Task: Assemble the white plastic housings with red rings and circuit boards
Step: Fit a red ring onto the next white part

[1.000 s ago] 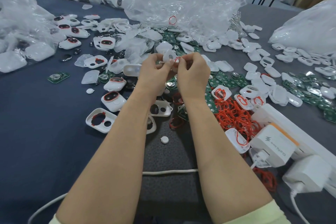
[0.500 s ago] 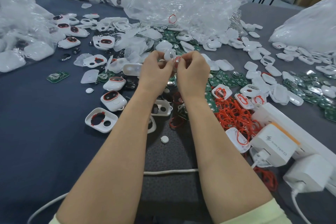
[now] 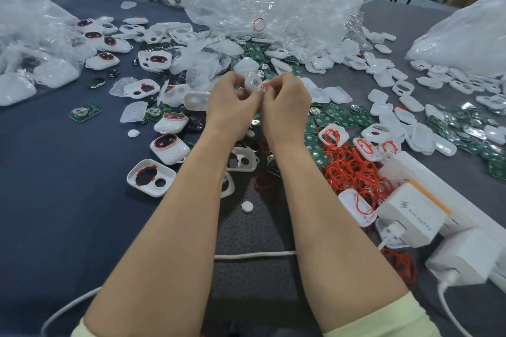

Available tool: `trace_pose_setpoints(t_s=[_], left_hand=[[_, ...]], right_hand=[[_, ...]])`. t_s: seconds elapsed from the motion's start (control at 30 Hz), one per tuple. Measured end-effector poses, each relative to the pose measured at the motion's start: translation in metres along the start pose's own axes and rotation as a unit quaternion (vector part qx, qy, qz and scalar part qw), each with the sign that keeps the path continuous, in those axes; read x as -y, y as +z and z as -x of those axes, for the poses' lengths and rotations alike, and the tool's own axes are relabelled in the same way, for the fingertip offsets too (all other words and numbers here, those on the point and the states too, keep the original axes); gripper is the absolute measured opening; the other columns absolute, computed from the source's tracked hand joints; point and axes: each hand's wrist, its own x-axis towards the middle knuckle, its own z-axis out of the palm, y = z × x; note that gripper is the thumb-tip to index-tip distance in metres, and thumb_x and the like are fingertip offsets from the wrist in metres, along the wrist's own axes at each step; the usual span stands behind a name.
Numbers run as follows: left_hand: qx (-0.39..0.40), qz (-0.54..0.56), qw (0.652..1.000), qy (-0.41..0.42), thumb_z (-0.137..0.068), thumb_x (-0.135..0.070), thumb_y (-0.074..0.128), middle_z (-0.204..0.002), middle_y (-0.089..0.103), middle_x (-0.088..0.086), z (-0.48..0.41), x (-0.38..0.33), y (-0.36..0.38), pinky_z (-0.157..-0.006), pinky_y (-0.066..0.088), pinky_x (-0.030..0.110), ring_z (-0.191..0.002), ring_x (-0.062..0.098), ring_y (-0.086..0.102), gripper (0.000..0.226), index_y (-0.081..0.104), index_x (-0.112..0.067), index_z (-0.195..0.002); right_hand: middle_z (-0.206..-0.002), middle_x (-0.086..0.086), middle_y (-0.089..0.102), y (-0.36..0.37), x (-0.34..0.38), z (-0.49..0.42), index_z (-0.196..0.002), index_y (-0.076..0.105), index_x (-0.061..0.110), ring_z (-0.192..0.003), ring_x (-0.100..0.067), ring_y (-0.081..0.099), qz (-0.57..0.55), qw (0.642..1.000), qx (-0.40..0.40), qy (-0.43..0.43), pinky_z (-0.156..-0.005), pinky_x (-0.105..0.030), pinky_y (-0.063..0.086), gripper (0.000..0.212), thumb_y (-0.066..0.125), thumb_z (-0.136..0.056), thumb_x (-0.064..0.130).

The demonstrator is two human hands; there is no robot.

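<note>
My left hand (image 3: 232, 107) and my right hand (image 3: 284, 107) meet above the middle of the table, fingers curled round one small white housing (image 3: 253, 82). A bit of red ring (image 3: 264, 87) shows at my right fingertips, against the housing. A heap of loose red rings (image 3: 347, 169) lies to the right of my right forearm. Green circuit boards (image 3: 339, 119) are scattered behind it. White housings fitted with red rings (image 3: 169, 145) sit to the left of my left forearm, and an open housing (image 3: 150, 178) lies nearest.
Crumpled clear plastic bags (image 3: 268, 0) fill the back of the table, another bag (image 3: 465, 38) at far right. A white power strip with chargers (image 3: 410, 210) sits at right. A white cable (image 3: 254, 254) runs under my forearms. A small white button (image 3: 247, 206) lies between them.
Both hands have stayed together on the housing, with only small finger shifts around it. The scene has barely moved.
</note>
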Motion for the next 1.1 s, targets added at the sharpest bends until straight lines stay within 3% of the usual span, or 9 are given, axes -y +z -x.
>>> trace_pose_setpoints(t_s=[0.1, 0.2, 0.3, 0.4, 0.6, 0.7, 0.77, 0.93, 1.1], left_hand=[[-0.001, 0.021, 1.000, -0.002, -0.087, -0.013, 0.064, -0.065, 0.063, 0.004, 0.001, -0.001, -0.002, -0.057, 0.049, 0.030, -0.056, 0.015, 0.053, 0.012, 0.054, -0.010, -0.092], [0.009, 0.096, 0.995, -0.020, -0.086, -0.009, 0.067, -0.073, 0.071, 0.005, 0.001, -0.004, -0.005, -0.079, 0.059, 0.034, -0.072, 0.016, 0.070, 0.012, 0.055, -0.012, -0.090], [0.034, 0.144, 0.988, -0.034, -0.088, -0.006, 0.064, -0.071, 0.073, -0.001, 0.003, -0.007, -0.009, -0.071, 0.058, 0.024, -0.074, 0.012, 0.073, 0.008, 0.058, -0.010, -0.093], [0.051, 0.187, 0.980, -0.050, -0.089, -0.003, 0.061, -0.080, 0.074, 0.006, 0.006, -0.010, -0.010, -0.064, 0.054, 0.015, -0.077, 0.015, 0.074, 0.012, 0.058, -0.002, -0.101], [0.060, 0.197, 0.977, -0.048, -0.090, -0.003, 0.061, -0.090, 0.073, 0.015, 0.008, -0.012, -0.008, -0.072, 0.056, 0.018, -0.086, 0.020, 0.073, 0.013, 0.058, -0.004, -0.102], [0.067, 0.215, 0.973, -0.044, -0.091, -0.003, 0.061, -0.085, 0.073, 0.012, 0.008, -0.011, -0.008, -0.071, 0.055, 0.018, -0.083, 0.017, 0.072, 0.011, 0.057, -0.004, -0.101], [0.081, 0.228, 0.969, -0.039, -0.092, -0.003, 0.061, -0.081, 0.073, 0.008, 0.007, -0.011, -0.009, -0.070, 0.055, 0.017, -0.079, 0.014, 0.072, 0.011, 0.057, -0.004, -0.102], [0.112, 0.220, 0.969, -0.027, -0.093, -0.003, 0.059, -0.089, 0.072, 0.012, 0.006, -0.011, -0.010, -0.081, 0.058, 0.027, -0.086, 0.020, 0.072, 0.013, 0.055, -0.002, -0.106], [0.123, 0.221, 0.967, -0.023, -0.094, -0.002, 0.057, -0.088, 0.072, 0.010, 0.006, -0.009, -0.009, -0.083, 0.058, 0.027, -0.086, 0.020, 0.071, 0.009, 0.055, -0.005, -0.101]], right_hand=[[-0.091, -0.009, 0.064, -0.002, 0.000, 0.001, -0.091, 0.064, 0.002, -0.086, -0.021, 0.056, -0.018, 1.000, 0.011, -0.001, -0.070, -0.023, 0.035, 0.010, 0.056, -0.090, 0.007], [-0.081, -0.002, 0.064, -0.011, -0.002, -0.002, -0.089, 0.066, 0.005, -0.078, -0.016, 0.059, -0.102, 0.993, 0.042, 0.033, -0.074, -0.028, 0.049, 0.008, 0.061, -0.090, 0.012], [-0.084, -0.007, 0.066, -0.021, -0.006, -0.004, -0.089, 0.065, 0.012, -0.071, -0.012, 0.059, -0.222, 0.967, 0.091, 0.089, -0.068, -0.028, 0.050, 0.008, 0.064, -0.090, 0.020], [-0.079, -0.007, 0.066, -0.022, -0.009, -0.005, -0.087, 0.062, 0.016, -0.064, -0.008, 0.058, -0.258, 0.956, 0.101, 0.092, -0.062, -0.024, 0.047, 0.005, 0.064, -0.091, 0.018], [-0.077, -0.006, 0.063, -0.015, -0.009, -0.005, -0.084, 0.061, 0.012, -0.058, -0.002, 0.054, -0.303, 0.940, 0.092, 0.131, -0.057, -0.017, 0.042, 0.008, 0.064, -0.091, 0.015], [-0.067, -0.001, 0.060, -0.014, -0.007, -0.006, -0.081, 0.058, 0.012, -0.051, 0.001, 0.053, -0.341, 0.923, 0.093, 0.150, -0.051, -0.014, 0.041, 0.011, 0.062, -0.092, 0.011], [-0.065, 0.000, 0.060, -0.015, -0.006, -0.007, -0.081, 0.057, 0.013, -0.048, -0.001, 0.053, -0.393, 0.896, 0.106, 0.177, -0.050, -0.015, 0.041, 0.012, 0.061, -0.092, 0.008], [-0.068, 0.002, 0.058, -0.027, -0.009, -0.015, -0.083, 0.061, 0.012, -0.054, -0.005, 0.044, -0.479, 0.784, 0.204, 0.338, -0.046, -0.014, 0.042, 0.012, 0.061, -0.093, 0.019], [-0.065, 0.002, 0.057, -0.026, -0.010, -0.015, -0.083, 0.059, 0.010, -0.044, -0.003, 0.045, -0.500, 0.764, 0.193, 0.360, -0.037, -0.010, 0.037, 0.012, 0.061, -0.093, 0.017]])
